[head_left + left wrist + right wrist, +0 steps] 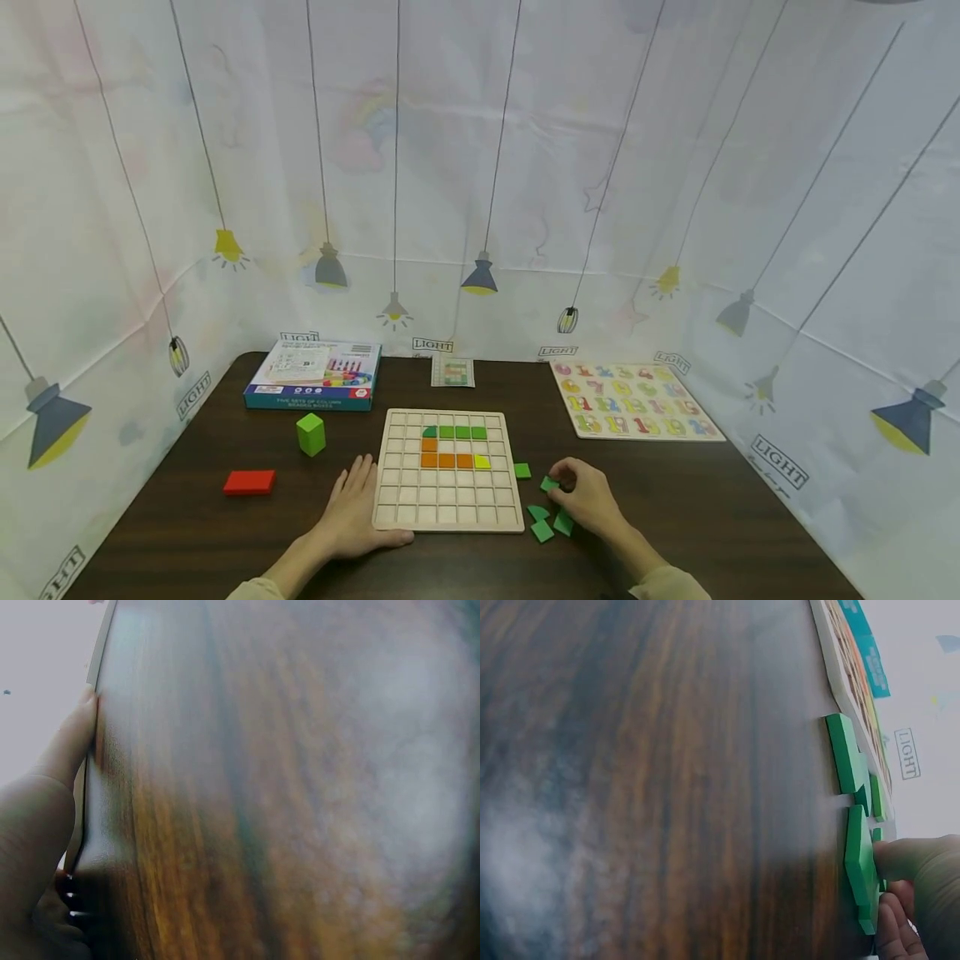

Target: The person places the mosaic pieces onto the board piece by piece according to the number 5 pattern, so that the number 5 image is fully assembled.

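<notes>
A wooden grid board (447,506) lies in the middle of the table, with green, orange and yellow tiles in some cells. My left hand (351,510) rests at its lower left corner, fingers extended along the left side and thumb by the front edge. To the right of the board my right hand (588,497) pinches a small green tile (550,483) between thumb and finger. Several loose green pieces, one a square tile (542,531), lie close to that hand. The right wrist view shows a green piece (860,855) beside the thumb; the fingertips are partly hidden.
A green block (311,434) and a red block (250,482) stand left of the board. Behind are a boxed set (307,400), a small pattern card (453,372) and a number puzzle board (637,400). A printed curtain (465,167) surrounds the table.
</notes>
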The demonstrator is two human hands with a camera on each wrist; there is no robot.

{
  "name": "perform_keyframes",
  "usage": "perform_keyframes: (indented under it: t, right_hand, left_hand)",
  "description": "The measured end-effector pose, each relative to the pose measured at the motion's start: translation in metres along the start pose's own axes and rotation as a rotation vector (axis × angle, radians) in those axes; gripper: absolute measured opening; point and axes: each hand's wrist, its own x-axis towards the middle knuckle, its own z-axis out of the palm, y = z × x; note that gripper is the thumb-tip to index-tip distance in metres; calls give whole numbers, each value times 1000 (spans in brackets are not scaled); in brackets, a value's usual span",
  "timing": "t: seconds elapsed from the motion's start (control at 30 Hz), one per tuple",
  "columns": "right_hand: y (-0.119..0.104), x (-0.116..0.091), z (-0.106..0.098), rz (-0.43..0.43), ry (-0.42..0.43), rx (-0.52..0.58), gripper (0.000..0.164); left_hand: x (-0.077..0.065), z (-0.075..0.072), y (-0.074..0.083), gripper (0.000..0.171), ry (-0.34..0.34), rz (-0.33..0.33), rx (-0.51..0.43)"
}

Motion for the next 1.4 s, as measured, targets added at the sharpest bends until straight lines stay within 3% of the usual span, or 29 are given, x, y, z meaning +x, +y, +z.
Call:
perform_keyframes:
  t: [0.4,1.03,1.4]
  right_hand:
    - [-5,8,2,-86,23,30,26]
    - [-46,26,40,-268,-92,128,26]
    - [-58,30,55,-275,-159,124,23]
  left_hand:
    - [1,1,-1,126,2,-6,-4]
    - [-3,-5,5,124,-19,1,-28]
    - [1,2,-3,127,3,7,-7]
